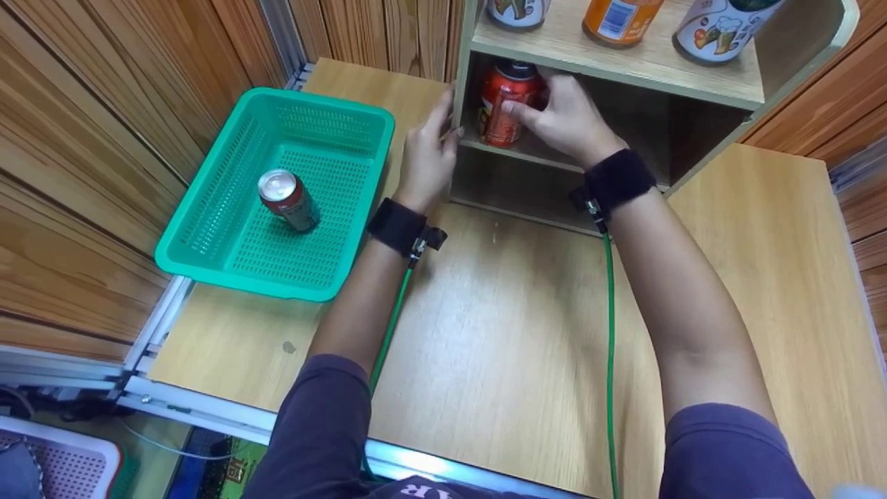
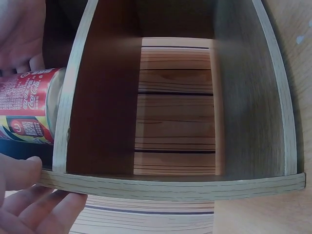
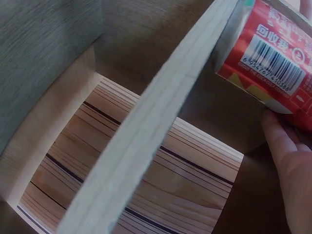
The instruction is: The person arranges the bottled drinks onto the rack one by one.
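Observation:
A red Coca-Cola can point(image 1: 500, 111) stands on the middle level of a small wooden shelf point(image 1: 617, 76), close to its left side panel. My right hand point(image 1: 572, 125) holds the can from the right, thumb across its front; the other fingers are partly hidden behind it. In the right wrist view the barcode side of the can point(image 3: 273, 61) shows beside the shelf board's edge. My left hand point(image 1: 426, 163) grips the shelf's left side panel, its thumb inside the front edge and its fingers outside, as the left wrist view shows.
Left of the shelf, a green plastic basket point(image 1: 371, 239) contains one dark red can point(image 1: 294, 208). On the top shelf stand an orange can point(image 1: 620, 21) and two white printed cans. Green cables point(image 1: 610, 333) run from both wristbands across the table point(image 1: 499, 333).

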Demonstrator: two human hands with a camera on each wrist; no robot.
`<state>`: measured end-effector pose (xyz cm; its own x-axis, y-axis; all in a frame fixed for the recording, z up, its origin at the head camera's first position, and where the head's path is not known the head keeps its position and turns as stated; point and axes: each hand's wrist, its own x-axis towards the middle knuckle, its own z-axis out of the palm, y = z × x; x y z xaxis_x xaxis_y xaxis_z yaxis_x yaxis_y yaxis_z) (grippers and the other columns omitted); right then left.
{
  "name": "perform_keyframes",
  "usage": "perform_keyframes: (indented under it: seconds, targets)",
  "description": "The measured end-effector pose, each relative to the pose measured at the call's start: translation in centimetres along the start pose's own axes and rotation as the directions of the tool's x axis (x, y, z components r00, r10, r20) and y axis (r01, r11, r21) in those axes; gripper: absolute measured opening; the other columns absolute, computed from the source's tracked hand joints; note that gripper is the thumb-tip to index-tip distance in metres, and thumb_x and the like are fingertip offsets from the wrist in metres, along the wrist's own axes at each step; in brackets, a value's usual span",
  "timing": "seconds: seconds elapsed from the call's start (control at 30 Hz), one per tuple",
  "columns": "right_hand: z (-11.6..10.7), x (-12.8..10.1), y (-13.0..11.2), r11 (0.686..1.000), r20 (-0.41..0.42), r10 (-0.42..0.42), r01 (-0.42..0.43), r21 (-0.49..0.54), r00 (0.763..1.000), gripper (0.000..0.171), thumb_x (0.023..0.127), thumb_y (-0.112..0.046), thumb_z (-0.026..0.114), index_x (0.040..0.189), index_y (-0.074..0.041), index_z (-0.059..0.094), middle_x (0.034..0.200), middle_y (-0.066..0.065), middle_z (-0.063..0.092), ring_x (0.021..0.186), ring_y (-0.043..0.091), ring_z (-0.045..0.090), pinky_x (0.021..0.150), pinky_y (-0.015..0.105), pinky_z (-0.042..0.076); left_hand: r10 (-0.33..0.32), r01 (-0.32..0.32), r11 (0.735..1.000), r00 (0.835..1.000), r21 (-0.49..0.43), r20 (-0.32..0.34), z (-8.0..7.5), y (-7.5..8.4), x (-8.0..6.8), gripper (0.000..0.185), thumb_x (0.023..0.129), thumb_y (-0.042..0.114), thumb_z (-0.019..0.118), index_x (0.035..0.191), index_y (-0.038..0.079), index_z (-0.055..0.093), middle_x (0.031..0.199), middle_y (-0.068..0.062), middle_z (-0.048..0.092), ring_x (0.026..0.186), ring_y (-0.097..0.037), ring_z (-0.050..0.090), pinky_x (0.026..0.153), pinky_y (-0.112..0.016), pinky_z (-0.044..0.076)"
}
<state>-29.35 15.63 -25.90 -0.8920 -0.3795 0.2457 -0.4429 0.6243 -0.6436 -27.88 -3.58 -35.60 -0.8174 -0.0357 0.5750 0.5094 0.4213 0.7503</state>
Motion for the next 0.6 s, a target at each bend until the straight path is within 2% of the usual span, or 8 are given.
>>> perform_keyframes:
  seconds: [0.2,0.37,0.43,0.6]
  targets:
    - [-0.1,-0.2,0.2,0.998,0.022,0.044,-0.045,0.032,0.999,0.062,0.076,-0.043,0.064,0.128,-0.018,0.041,0.119,0.002,0.053,0.107,0.013,0.049,0.093,0.027,0.035,0.016,-0.016,1.000,1.000,0.013,0.006,0.4,-0.1,0.1,0.064,0.084,0.002,0.057,0.139,0.020,0.030,0.132,-0.002,0.043,0.110,-0.004,0.047,0.087,-0.016,0.039]
    - [-0.5,-1.0,-0.1,0.999,0.043,0.038,-0.038,-0.003,0.998,0.065,0.074,-0.047,0.064,0.127,-0.016,0.041,0.121,0.003,0.052,0.109,0.014,0.048,0.094,0.028,0.034,0.052,-0.050,0.998,0.998,0.039,-0.040,0.5,-0.3,0.0,0.060,0.083,0.000,0.058,0.137,0.015,0.036,0.129,-0.004,0.047,0.109,-0.006,0.048,0.087,-0.017,0.039]
    - [-0.8,-1.6,-0.1,1.000,0.036,0.011,-0.010,-0.019,0.999,0.066,0.074,-0.045,0.066,0.127,-0.014,0.042,0.124,0.004,0.049,0.112,0.014,0.047,0.096,0.027,0.033,0.059,-0.057,0.997,0.997,0.044,-0.049,0.6,-0.3,-0.1,0.060,0.083,0.000,0.059,0.137,0.014,0.037,0.128,-0.006,0.047,0.109,-0.007,0.048,0.087,-0.017,0.039]
    - [-1.6,-3.2,0.0,0.991,0.016,-0.136,0.136,-0.013,0.991,0.070,0.074,-0.033,0.071,0.132,-0.011,0.037,0.132,0.003,0.041,0.120,0.012,0.038,0.098,0.027,0.032,0.026,-0.025,0.999,0.999,0.032,-0.038,0.4,0.0,0.0,0.063,0.083,0.001,0.059,0.138,0.019,0.034,0.130,-0.003,0.046,0.110,-0.006,0.047,0.087,-0.016,0.039]
